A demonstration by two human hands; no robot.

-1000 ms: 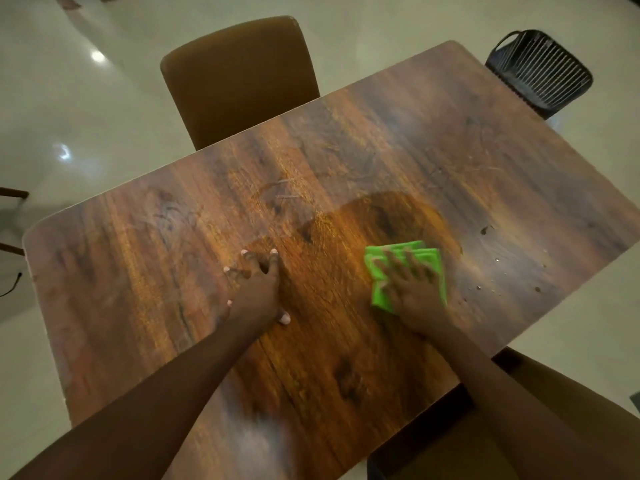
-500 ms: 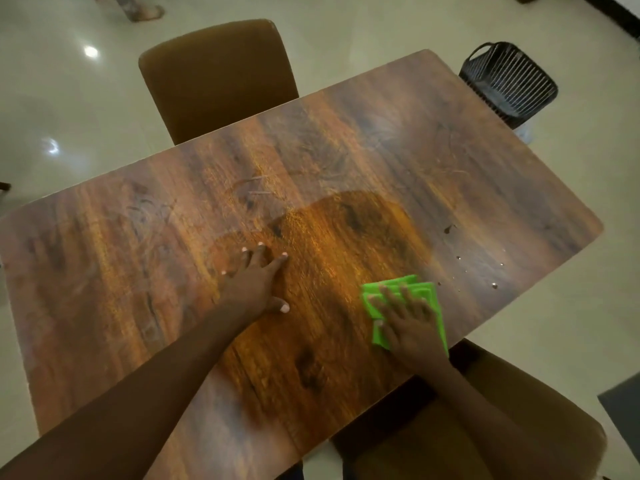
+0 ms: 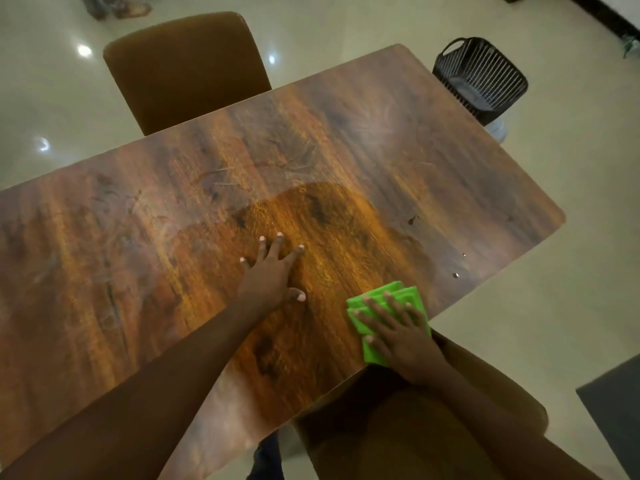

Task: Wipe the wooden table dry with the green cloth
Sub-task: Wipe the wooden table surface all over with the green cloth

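The wooden table (image 3: 346, 140) fills most of the view, with a shiny wet patch at its middle and a few water drops near its right end. A folded green cloth (image 3: 372, 353) lies at the table's near edge. My right hand (image 3: 398, 330) presses flat on top of it, fingers spread, and hides most of it. My left hand (image 3: 273, 275) rests palm down on the wet patch, fingers apart, holding nothing.
A brown chair (image 3: 187, 71) stands at the far side of the table. Another brown chair (image 3: 433, 434) sits under my right arm at the near side. A black slatted basket (image 3: 481, 77) stands on the tiled floor beyond the right end.
My right hand has slid the green cloth toward me, from the wet patch to the table's near edge. My left hand stays flat on the table.
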